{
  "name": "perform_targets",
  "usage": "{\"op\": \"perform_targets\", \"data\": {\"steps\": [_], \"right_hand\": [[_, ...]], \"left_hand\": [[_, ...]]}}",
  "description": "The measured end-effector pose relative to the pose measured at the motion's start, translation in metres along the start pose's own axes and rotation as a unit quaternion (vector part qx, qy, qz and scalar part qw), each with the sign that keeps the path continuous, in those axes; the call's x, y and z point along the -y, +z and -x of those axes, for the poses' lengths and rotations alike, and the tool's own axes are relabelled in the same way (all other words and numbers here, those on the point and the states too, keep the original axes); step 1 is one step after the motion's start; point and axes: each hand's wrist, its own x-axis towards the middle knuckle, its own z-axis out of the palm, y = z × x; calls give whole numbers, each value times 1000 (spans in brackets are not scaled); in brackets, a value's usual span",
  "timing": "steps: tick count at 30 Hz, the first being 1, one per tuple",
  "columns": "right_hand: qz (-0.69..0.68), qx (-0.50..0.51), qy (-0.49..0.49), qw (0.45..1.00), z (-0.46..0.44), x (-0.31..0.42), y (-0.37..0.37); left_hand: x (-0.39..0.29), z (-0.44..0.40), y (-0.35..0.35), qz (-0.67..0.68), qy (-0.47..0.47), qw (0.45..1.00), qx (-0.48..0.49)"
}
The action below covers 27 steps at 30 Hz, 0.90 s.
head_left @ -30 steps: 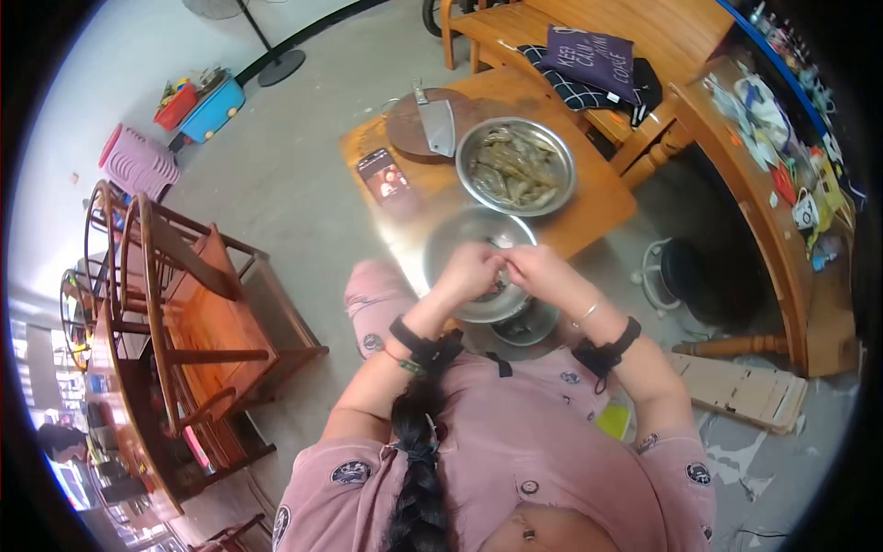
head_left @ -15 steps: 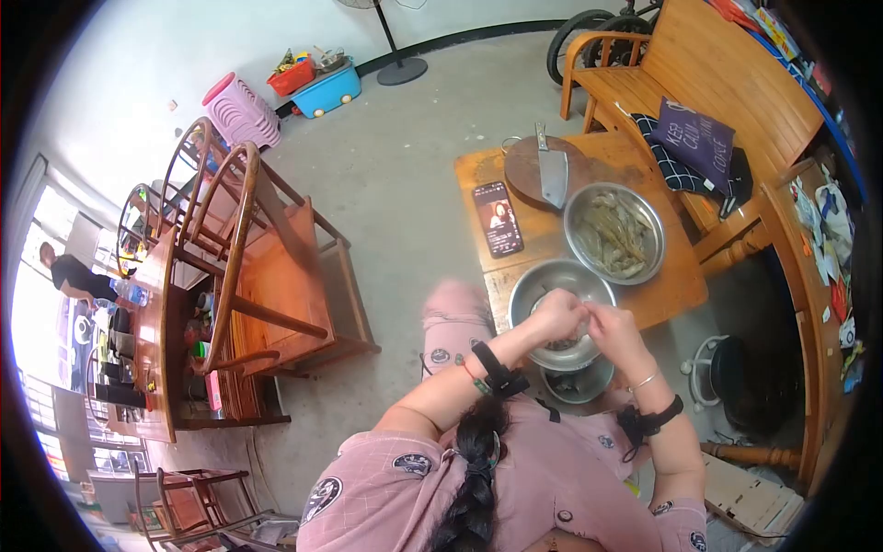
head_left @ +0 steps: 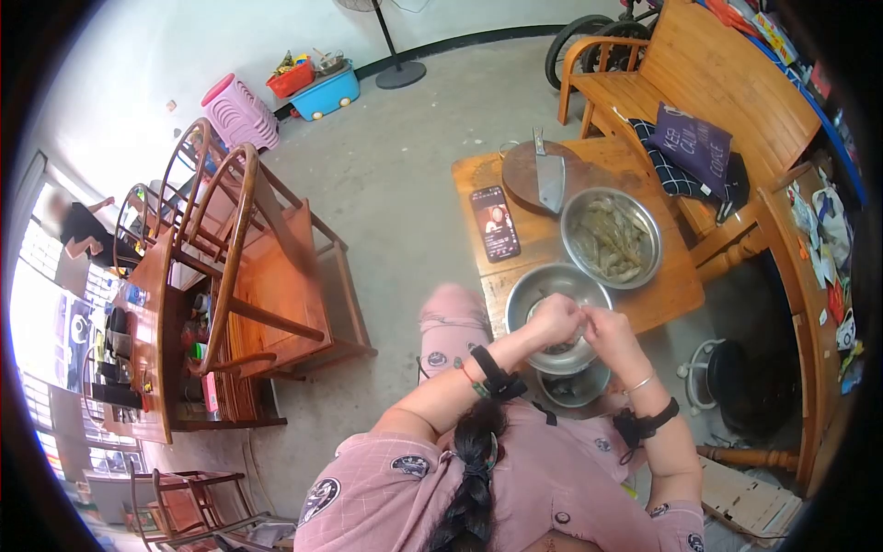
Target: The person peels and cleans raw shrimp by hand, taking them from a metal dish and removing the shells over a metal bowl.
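My left hand (head_left: 556, 320) and my right hand (head_left: 611, 337) meet fingertip to fingertip over a steel bowl (head_left: 521, 293). The fingers of both are closed in a pinch; what they hold is too small to make out. Small dark pieces lie in that bowl, partly hidden by my hands. Behind it to the right, a second steel bowl (head_left: 655, 241) holds several raw shrimp (head_left: 609, 235). Below my hands, nearer my lap, sits a smaller metal bowl (head_left: 572, 388) with dark contents I cannot identify.
On the wooden table (head_left: 471, 175) are a lit phone (head_left: 495, 224) and a round chopping board (head_left: 517, 175) with a cleaver (head_left: 551, 180). A wooden chair (head_left: 276, 294) stands left, a bench (head_left: 717, 74) right. Another person (head_left: 87, 230) is at the far left.
Since a second ago the view has swung left, so the table and bowls sit further right. My hands stay together over the bowl. The person at far left has changed posture since half a second ago.
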Motion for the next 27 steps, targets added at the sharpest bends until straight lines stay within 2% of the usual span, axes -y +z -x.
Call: {"op": "perform_targets", "data": {"steps": [5,13,19,24,27], "right_hand": [[-7,-7,-4,1000,-1,6,-4],[-21,7,-4,1000,-4,6,-15],[-34,-22,-28,999,-6,13,-18],[-16,17,-31,999,-6,15,-23],[-13,7,-26,1000,-4,8,-18]], "left_hand": [[6,-5,2,71,-50,996,18],[0,-1,-1,80,-54,994,51],[2,-4,-1,84,-59,993,50],[-5,0,0,69,-50,995,53],[-12,4,-2,63,-49,995,56]]}}
